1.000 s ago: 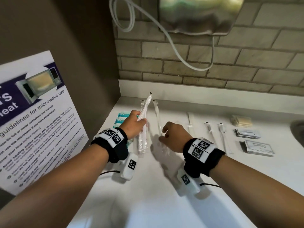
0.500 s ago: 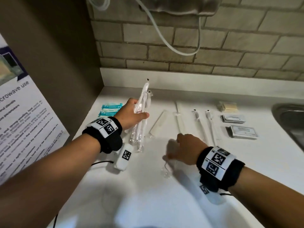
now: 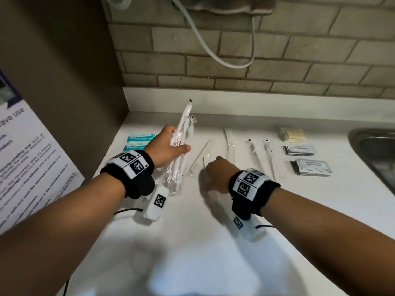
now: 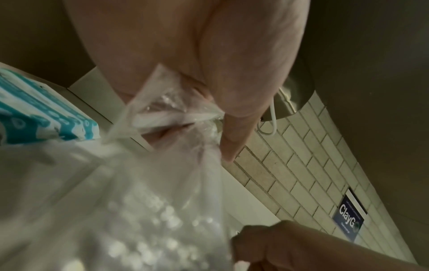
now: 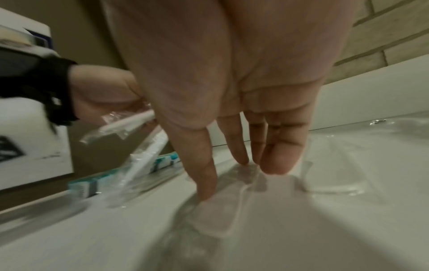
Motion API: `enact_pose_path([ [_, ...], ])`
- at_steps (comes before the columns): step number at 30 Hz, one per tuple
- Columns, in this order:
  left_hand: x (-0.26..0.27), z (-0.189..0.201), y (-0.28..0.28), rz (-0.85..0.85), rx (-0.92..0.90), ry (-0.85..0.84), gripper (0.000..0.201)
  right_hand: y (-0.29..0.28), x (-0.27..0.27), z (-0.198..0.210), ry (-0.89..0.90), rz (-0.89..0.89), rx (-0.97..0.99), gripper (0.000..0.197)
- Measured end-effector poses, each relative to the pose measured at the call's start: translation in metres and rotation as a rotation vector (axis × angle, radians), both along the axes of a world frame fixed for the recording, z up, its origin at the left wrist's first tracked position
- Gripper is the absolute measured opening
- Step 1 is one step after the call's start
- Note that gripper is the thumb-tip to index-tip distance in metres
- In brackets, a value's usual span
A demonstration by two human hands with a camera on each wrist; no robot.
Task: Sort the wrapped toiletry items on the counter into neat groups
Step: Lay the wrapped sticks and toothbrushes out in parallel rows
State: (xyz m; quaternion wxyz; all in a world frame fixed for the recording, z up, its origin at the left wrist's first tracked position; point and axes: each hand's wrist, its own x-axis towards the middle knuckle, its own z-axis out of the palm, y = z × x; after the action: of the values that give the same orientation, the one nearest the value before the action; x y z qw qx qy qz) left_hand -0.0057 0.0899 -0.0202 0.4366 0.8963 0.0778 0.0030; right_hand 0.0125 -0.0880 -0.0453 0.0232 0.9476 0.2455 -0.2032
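My left hand [image 3: 171,146] is raised over the white counter [image 3: 192,242] and grips a bundle of clear-wrapped white toothbrushes [image 3: 181,144], held nearly upright. In the left wrist view the crinkled wrappers [image 4: 162,174] run out from under the thumb [image 4: 234,132]. My right hand [image 3: 215,174] is low, to the right of the bundle. Its straight fingers [image 5: 276,165] and thumb touch a clear-wrapped item [image 5: 216,214] lying flat on the counter. Another long wrapped item [image 3: 201,159] lies just beyond the knuckles.
Teal sachets [image 3: 139,142] lie by the left wall. To the right lie a wrapped stick [image 3: 229,144], two wrapped brushes [image 3: 254,150], a yellow stack [image 3: 291,134] and grey sachet piles [image 3: 312,166]. A steel sink [image 3: 376,150] is at far right; a poster [image 3: 32,167] at left.
My right hand let go of the wrapped brush it held up beside the bundle, dropped to the counter and now touches a wrapped item there. The left hand still holds its bundle.
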Motion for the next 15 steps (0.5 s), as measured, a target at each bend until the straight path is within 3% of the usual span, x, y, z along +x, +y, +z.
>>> enact_pose_path([
  [7,0.009,0.005,0.004,0.012,-0.003,0.005,0.059,-0.010,0.044,0.012,-0.119,-0.246,0.152,0.064],
  [10,0.011,0.006,0.004,0.008,0.001,0.014,0.056,-0.012,0.053,0.016,-0.056,-0.385,0.121,0.086],
  [12,0.011,0.006,0.005,-0.001,0.016,0.023,0.054,-0.011,0.051,0.015,0.018,-0.414,0.060,0.084],
  [15,0.008,0.005,0.009,0.006,0.012,0.041,0.054,-0.005,0.042,0.014,0.029,-0.320,-0.020,0.060],
])
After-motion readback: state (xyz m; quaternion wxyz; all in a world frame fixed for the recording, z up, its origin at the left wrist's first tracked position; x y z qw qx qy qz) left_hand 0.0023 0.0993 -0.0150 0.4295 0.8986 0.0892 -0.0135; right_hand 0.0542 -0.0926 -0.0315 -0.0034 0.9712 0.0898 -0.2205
